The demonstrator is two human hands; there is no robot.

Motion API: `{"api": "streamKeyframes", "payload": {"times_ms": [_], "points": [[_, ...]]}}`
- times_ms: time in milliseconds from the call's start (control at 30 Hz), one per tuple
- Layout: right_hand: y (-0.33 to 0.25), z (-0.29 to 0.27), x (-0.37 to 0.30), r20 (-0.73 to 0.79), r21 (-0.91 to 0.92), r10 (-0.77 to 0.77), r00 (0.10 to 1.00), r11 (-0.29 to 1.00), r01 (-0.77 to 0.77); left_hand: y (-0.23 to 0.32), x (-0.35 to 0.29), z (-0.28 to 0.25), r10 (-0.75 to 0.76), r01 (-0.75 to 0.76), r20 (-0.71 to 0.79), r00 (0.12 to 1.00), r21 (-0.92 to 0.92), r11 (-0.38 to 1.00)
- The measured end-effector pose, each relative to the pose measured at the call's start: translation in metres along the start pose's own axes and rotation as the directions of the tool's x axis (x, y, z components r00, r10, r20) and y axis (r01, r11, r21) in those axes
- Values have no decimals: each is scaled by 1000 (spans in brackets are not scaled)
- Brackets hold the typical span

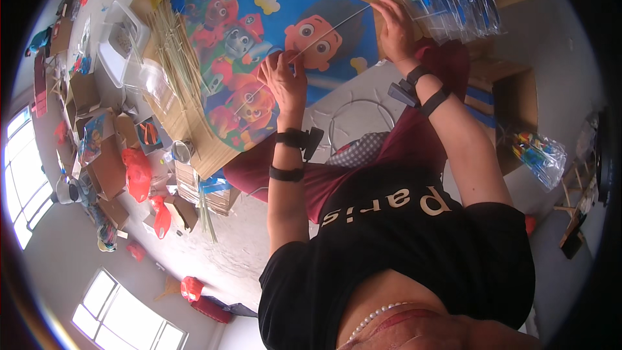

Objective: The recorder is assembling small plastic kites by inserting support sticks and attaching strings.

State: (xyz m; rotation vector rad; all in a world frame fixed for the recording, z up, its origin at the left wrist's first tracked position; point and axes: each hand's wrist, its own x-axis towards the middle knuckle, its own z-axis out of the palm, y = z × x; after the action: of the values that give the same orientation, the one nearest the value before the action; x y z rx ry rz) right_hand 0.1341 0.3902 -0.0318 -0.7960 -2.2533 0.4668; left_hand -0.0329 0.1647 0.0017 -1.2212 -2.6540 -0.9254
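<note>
A large printed sheet [223, 94] with cartoon characters on blue and green lies on the wooden table in front of me. Across it runs a thin pale rod [337, 27], slanting from lower left to upper right. My left hand [285, 84] is closed on the rod near its middle, low over the sheet. At the rod's upper right end is my right hand [396, 32], fingers stretched out and slightly apart, fingertips at the rod's tip. Its thumb is hidden. Both forearms wear black straps with small dark boxes.
Bundled thin sticks [175, 58] lie along the table's left side, beside a white plastic basket [123, 42]. Clear-wrapped colourful packs [453, 0] are piled at the far right. A cardboard box [515, 100] stands to my right. Cartons and red bags [137, 175] crowd the left floor.
</note>
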Motion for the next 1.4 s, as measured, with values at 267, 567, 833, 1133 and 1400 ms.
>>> {"api": "streamKeyframes", "payload": {"times_ms": [267, 567, 833, 1133, 1400], "points": [[-2, -1, 0, 8, 25, 17, 1000, 1000, -17, 0, -1, 0, -1, 1, 0, 1000, 9, 1000], [-1, 2, 0, -19, 58, -28, 999, 998, 29, -4, -6, -2, -13, 14, -60, 998, 14, 1000], [3, 2, -2, -28, 86, -51, 998, 995, 53, -4, -8, -3, -28, 28, -77, 997, -3, 1000], [-3, -2, 1, 23, 1, -40, 999, 999, 40, -7, -9, -8, -32, 33, -91, 995, 5, 999], [-3, -5, 3, 43, 20, -33, 999, 999, 32, -9, -8, -11, -54, 55, -76, 996, 10, 998]]}}
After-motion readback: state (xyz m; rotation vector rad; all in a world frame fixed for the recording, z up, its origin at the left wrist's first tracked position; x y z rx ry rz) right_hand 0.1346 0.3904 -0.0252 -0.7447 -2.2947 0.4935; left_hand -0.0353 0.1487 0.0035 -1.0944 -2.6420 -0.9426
